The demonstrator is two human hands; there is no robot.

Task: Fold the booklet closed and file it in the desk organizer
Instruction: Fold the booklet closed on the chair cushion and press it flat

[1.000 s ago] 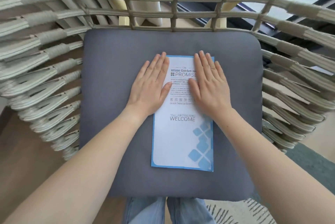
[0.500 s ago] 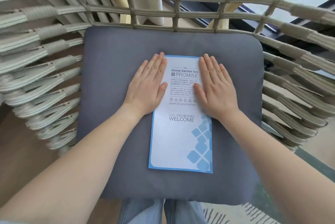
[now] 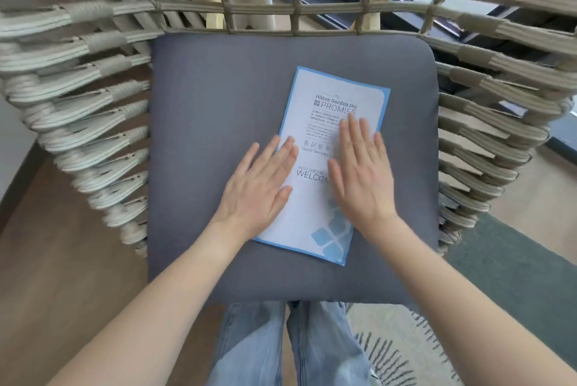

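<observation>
A closed white booklet (image 3: pixel 315 111) with a blue border and blue tile pattern lies flat on a grey seat cushion (image 3: pixel 199 123), its top tilted to the right. My left hand (image 3: pixel 259 189) rests flat, fingers apart, over the booklet's left edge and the cushion. My right hand (image 3: pixel 362 176) lies flat on the booklet's right half, fingers spread and slightly blurred. Neither hand grips anything. No desk organizer is in view.
The cushion sits in a woven rope chair (image 3: pixel 93 79) whose back and sides wrap around it. My legs in blue jeans (image 3: pixel 290 345) show below the cushion. A patterned rug (image 3: pixel 406 351) and a green rug (image 3: pixel 512 285) cover the wooden floor.
Both hands have slid down the booklet towards me, from its upper part to its middle. The booklet has turned so its top now leans right.
</observation>
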